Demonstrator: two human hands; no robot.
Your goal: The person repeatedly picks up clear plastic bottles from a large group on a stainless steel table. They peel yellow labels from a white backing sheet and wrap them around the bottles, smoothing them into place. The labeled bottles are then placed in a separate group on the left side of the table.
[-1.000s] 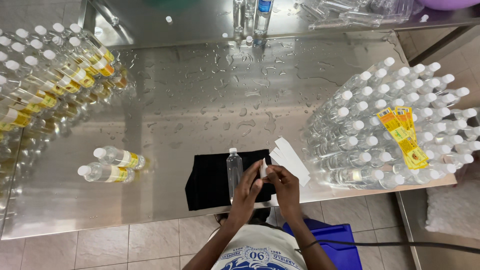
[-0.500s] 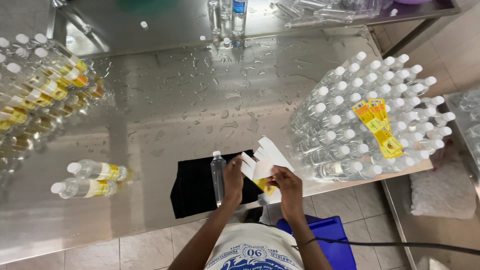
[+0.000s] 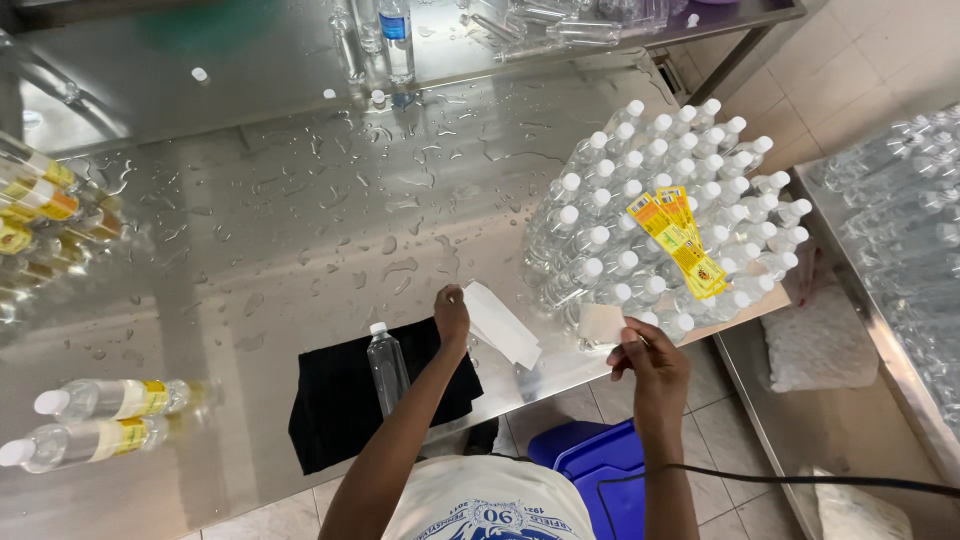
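On the wet steel worktop [image 3: 300,230], an upright clear bottle [image 3: 387,368] with a white cap stands on a black cloth [image 3: 340,410], which serves as the landmark here. Just right of the cloth, the left hand [image 3: 452,315] is closed on the near end of a white backing strip [image 3: 503,324] lying on the worktop. Farther right of the cloth, the right hand [image 3: 650,362] pinches a small pale label [image 3: 601,322] between fingertips, raised beside a block of capped bottles [image 3: 650,210] topped by yellow labels [image 3: 678,240]. Left of the cloth lie two labelled bottles [image 3: 95,420] on their sides.
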